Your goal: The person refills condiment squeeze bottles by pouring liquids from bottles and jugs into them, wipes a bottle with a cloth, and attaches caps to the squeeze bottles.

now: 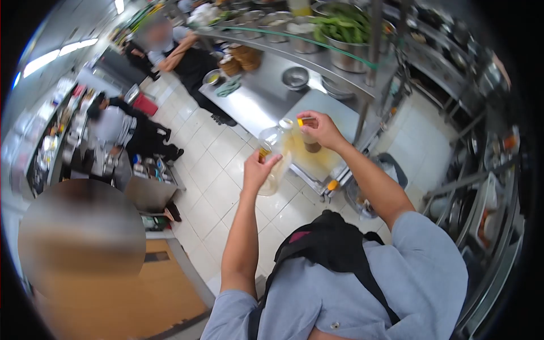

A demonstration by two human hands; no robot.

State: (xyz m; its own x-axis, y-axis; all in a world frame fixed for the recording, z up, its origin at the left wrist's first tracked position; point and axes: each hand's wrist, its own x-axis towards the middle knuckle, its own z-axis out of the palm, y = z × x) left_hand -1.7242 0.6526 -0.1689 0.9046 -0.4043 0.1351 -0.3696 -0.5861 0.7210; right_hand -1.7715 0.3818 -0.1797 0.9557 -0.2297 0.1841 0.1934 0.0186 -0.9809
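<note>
My left hand (260, 171) is wrapped round a large clear plastic bottle (274, 137), which is tilted a little, its white-rimmed mouth at the top. Close to that mouth, my right hand (322, 130) pinches a yellow cap (306, 122) between thumb and fingers; the cap is apart from the bottle. Below the right hand is a small brownish container (312, 147), partly hidden by the fingers. Under both hands lies a pale cutting board (333, 111) with a yellowish wet patch. At the board's near edge is another orange-yellow cap or lid (333, 185).
A steel counter (255, 101) holds a metal bowl (295, 78), a green cloth (229, 86) and brown baskets (245, 55). Above it, a shelf carries a pot of green vegetables (347, 34). A lined bin (368, 195) stands below. Other people (190, 62) are across the tiled floor.
</note>
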